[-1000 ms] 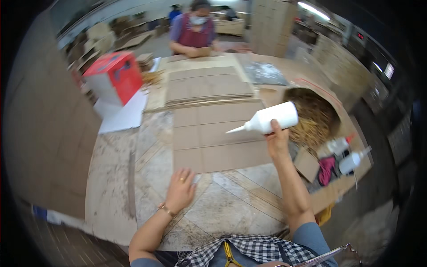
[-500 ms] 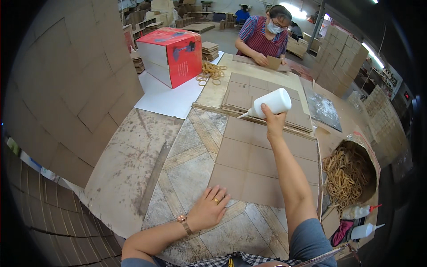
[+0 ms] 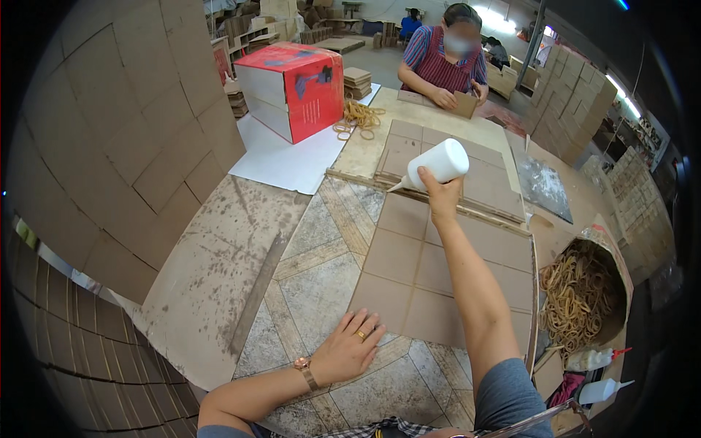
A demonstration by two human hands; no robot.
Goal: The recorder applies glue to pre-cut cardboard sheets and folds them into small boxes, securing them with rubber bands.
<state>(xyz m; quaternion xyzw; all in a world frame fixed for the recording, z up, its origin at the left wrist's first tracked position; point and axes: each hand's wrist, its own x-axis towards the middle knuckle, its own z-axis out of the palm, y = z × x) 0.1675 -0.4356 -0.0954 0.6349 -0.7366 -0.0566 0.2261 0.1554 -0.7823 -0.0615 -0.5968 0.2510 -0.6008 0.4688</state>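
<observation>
Nearest the lower edge, the left hand (image 3: 349, 349) lies flat with its fingers spread, palm down on the worktop (image 3: 219, 277), the fingertips resting on the near corner of a creased cardboard sheet (image 3: 438, 281) that is laid out unfolded; a ring sits on one finger and a watch on the wrist. The worktop here is covered with a worn, stained, tile-patterned surface. To the right, beside the sheet's edge, a round cardboard container (image 3: 588, 292) lies tipped open and full of tan rubber bands, and just below it two small white squeeze bottles (image 3: 602, 374) lie near the edge. Farther out, the right arm stretches across the cardboard sheet, and the right hand (image 3: 440, 197) is wrapped around a white glue bottle (image 3: 437, 164), holding it tilted with the nozzle pointing left and down toward the far edge of the sheet, close to a stack of flat cardboard blanks (image 3: 438, 157); whether the tip touches the board cannot be told. Beyond that, a loose heap of rubber bands (image 3: 358, 118) lies on the worktop beside a red and white box (image 3: 292, 87) standing on a white sheet (image 3: 288, 160). At the far end another person (image 3: 447, 62) in a striped apron handles a piece of cardboard.
</observation>
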